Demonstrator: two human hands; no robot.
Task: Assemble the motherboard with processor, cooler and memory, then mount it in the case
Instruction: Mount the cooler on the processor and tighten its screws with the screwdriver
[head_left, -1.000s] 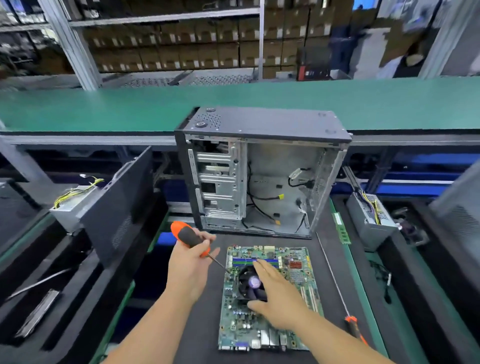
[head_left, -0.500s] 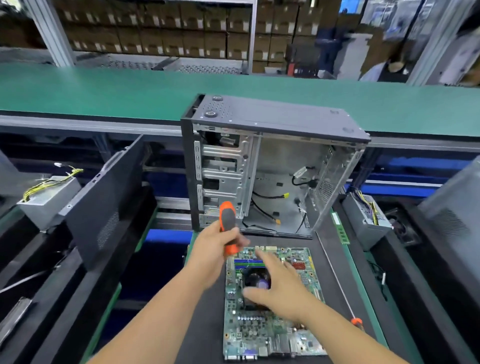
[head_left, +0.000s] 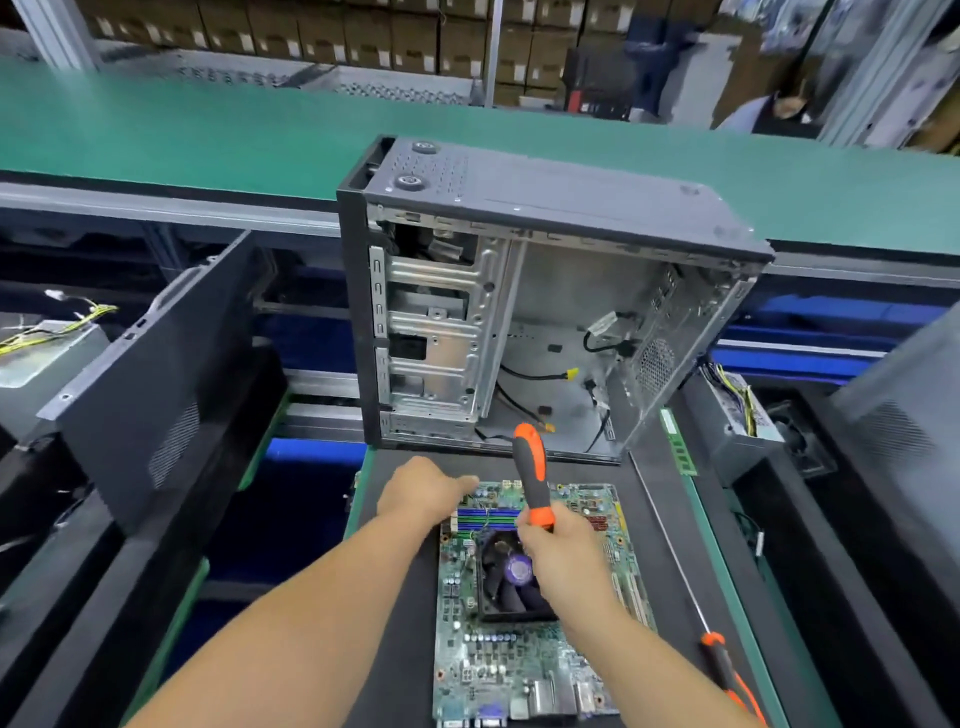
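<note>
While the motherboard (head_left: 524, 613) lies flat on the table (head_left: 400, 623) before the open case (head_left: 545, 312), my right hand (head_left: 563, 558) grips the screwdriver (head_left: 532, 475) upright over the cooler (head_left: 511, 579); my left hand (head_left: 423, 491) rests on the board's far corner, fingers hidden.

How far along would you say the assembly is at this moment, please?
Done: the cooler sits on the motherboard. In hand: the right hand grips a screwdriver upright over the cooler while the left hand rests at the board's far corner. Left: the memory stick lies aside, and the case stands empty.
</note>
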